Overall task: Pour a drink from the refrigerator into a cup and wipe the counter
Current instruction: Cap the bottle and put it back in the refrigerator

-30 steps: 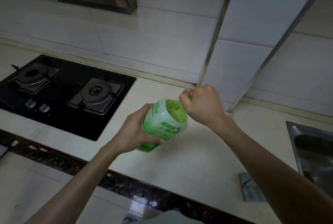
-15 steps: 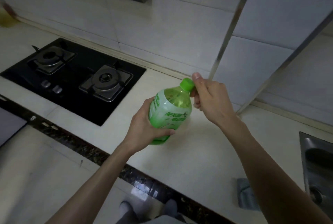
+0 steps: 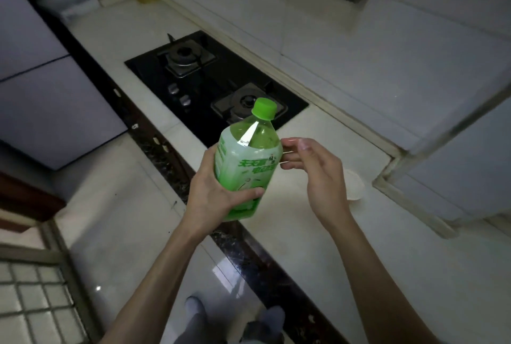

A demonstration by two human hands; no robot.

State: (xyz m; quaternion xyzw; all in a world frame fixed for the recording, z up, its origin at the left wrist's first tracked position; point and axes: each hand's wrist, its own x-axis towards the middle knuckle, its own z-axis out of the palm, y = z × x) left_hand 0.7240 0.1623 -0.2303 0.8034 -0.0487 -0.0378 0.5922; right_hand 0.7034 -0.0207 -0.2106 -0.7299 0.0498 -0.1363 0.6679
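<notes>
Green plastic, thin-walled and seemingly near full: the bottle (image 3: 246, 161) should feel fairly heavy, dent under a hard squeeze and may be slick if cold. It is held tilted above the desk's (image 3: 304, 233) front edge, with the left hand (image 3: 213, 200) wrapped round its lower half, a sound hold. Just beside its shoulder, the right hand's (image 3: 318, 175) fingers (image 3: 293, 143) are loose and hold nothing. The cap (image 3: 264, 108) is on. Farther back a white cup (image 3: 355, 186) stands half hidden.
</notes>
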